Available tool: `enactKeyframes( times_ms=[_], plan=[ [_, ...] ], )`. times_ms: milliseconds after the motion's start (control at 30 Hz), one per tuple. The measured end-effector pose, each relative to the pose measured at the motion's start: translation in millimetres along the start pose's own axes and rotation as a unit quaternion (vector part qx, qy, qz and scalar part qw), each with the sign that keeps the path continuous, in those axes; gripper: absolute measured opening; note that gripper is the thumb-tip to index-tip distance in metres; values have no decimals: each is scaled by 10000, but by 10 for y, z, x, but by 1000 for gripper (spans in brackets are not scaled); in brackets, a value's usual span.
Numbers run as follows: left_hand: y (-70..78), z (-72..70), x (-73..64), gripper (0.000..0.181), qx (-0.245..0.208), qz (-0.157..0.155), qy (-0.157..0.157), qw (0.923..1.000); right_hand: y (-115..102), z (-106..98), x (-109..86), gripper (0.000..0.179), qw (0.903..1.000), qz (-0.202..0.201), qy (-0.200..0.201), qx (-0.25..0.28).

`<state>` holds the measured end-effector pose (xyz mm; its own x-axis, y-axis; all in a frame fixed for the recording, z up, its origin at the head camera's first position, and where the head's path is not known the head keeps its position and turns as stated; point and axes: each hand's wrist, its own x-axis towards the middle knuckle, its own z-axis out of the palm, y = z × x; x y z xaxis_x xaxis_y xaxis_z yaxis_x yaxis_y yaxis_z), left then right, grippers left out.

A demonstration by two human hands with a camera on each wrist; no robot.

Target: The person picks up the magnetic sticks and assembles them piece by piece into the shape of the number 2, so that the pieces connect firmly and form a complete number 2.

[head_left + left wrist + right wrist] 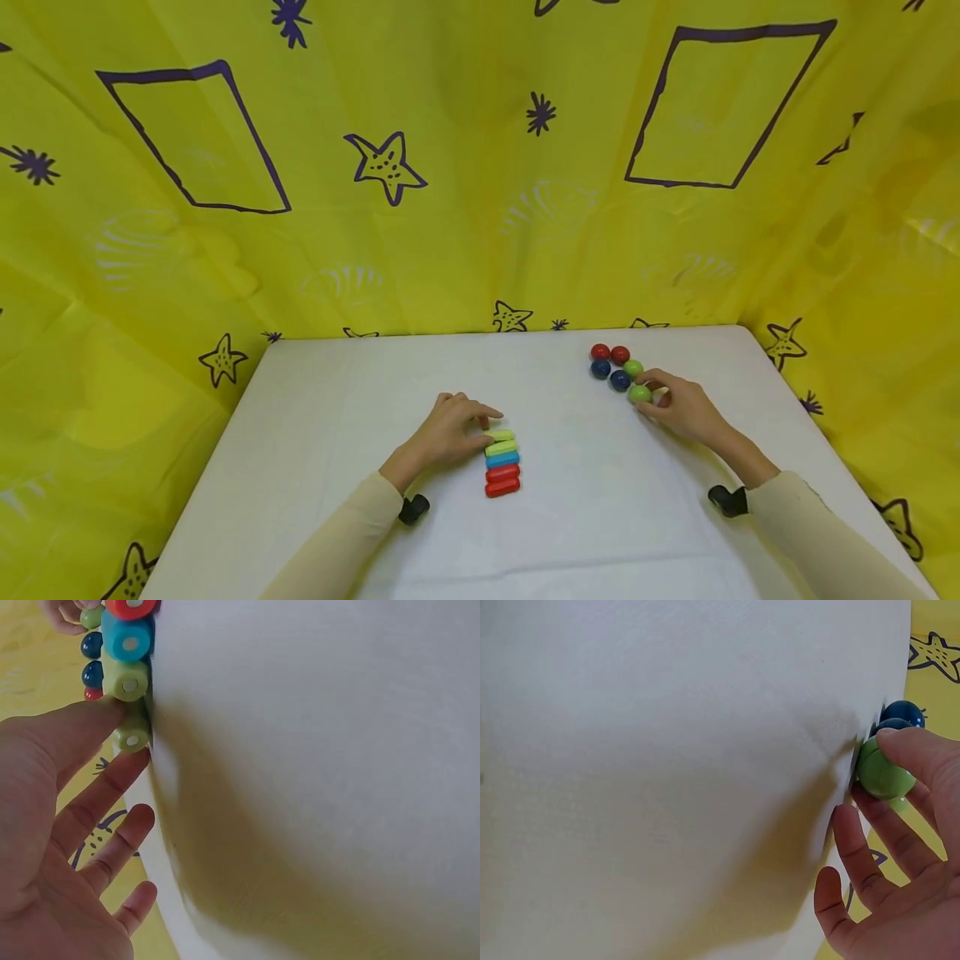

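My left hand (448,429) pinches the farthest light green cylinder bead (133,740) between thumb and index finger, the other fingers spread. That bead heads a column on the table: a second light green bead (502,448), a blue bead (502,459) and two red beads (502,473) lie side by side below it. Holes show in their ends in the left wrist view. Farther right, my right hand (686,410) holds a green ball (885,771) between thumb and fingers. Close beside it are two dark blue balls (620,381), two red balls (600,352) and another green ball (633,367).
A white-covered table (360,383) spreads under both hands. Behind and along its sides hangs a yellow curtain (465,250) with purple stars and frames. A black wrist strap piece (414,509) shows under the left wrist, another (727,501) under the right.
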<state>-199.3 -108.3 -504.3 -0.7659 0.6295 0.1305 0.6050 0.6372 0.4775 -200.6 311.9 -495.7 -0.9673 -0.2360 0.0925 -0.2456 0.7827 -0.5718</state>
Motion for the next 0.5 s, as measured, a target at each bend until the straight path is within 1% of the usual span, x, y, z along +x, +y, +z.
enactKeyframes(
  times_ms=[100, 233, 500],
  plan=[
    [-3, 22, 12, 27, 51, 20, 32, 10000, 1, -4, -24, 33, 10000, 17, 10, 33],
    [-11, 45, 11, 17, 68, -39, -2, 10000, 15, 4, -47, 34, 9999, 116, -21, 114],
    [-8, 37, 38, 15, -18, 10, 29, 10000, 68, -29, -60, 34, 9996, 196, 81, 175]
  ],
)
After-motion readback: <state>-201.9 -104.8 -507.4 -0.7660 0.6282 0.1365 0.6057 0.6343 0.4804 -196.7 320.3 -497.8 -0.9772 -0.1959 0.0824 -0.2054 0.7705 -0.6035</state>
